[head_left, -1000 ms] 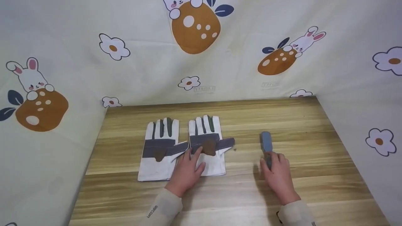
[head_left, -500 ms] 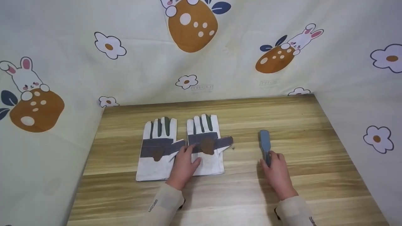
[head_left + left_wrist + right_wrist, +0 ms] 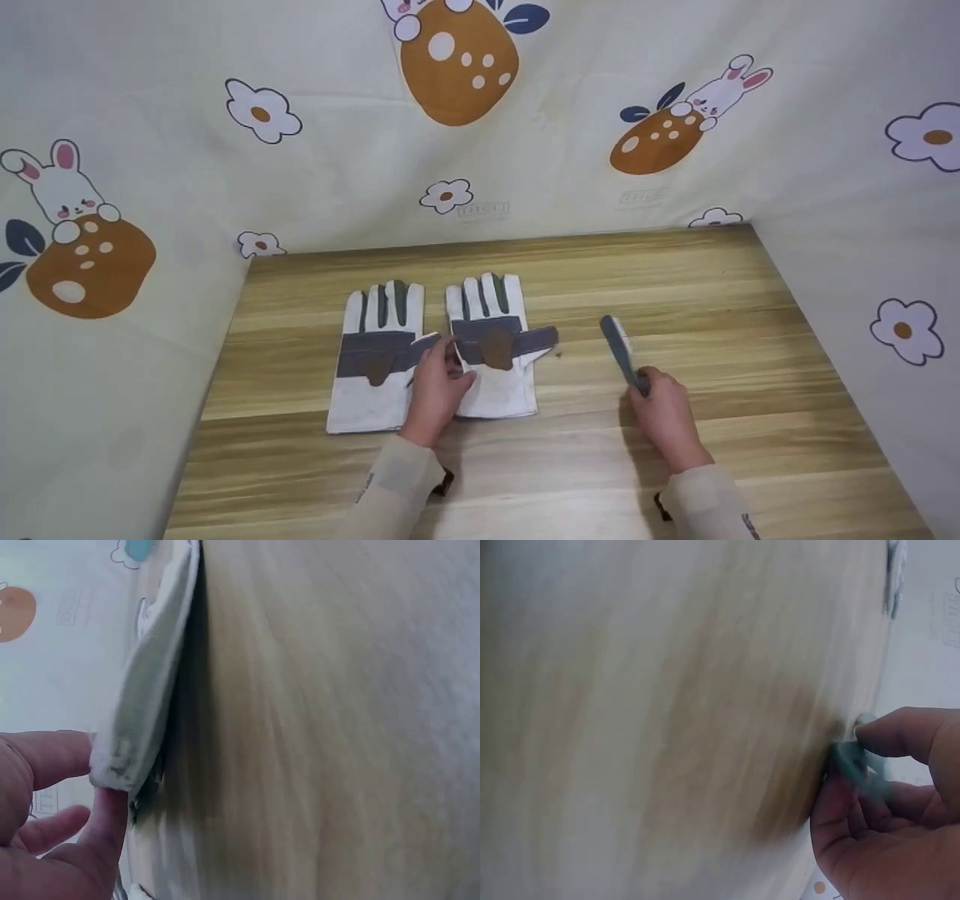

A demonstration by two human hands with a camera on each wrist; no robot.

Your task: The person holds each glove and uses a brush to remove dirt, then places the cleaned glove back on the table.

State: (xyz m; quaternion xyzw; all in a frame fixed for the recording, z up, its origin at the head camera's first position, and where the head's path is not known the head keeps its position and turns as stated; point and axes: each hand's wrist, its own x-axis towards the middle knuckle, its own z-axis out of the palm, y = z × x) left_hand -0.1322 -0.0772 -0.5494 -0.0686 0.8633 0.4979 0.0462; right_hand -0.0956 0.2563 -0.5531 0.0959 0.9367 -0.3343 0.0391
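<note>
Two white work gloves with dark purple bands lie side by side, fingers pointing away, in the head view. Each has a brown stain on its palm. Between the left glove (image 3: 364, 405) and the right glove (image 3: 499, 394), my left hand (image 3: 436, 394) pinches the right glove's near-left edge, which lifts a little off the table. The left wrist view shows that white cloth edge (image 3: 146, 697) between thumb and fingers. My right hand (image 3: 666, 416) grips a blue-grey brush (image 3: 618, 349) by its handle, tilted, pale bristles facing right. In the right wrist view the handle (image 3: 849, 761) is blurred.
The wood-grain table (image 3: 570, 465) is enclosed at the back and sides by a pale cloth (image 3: 555, 150) printed with rabbits and flowers. A small dark speck (image 3: 558, 355) lies on the wood to the right of the gloves.
My left fingers went from resting across the right glove to pinching its left edge. My right hand raised the brush and turned it, so its bristles now show.
</note>
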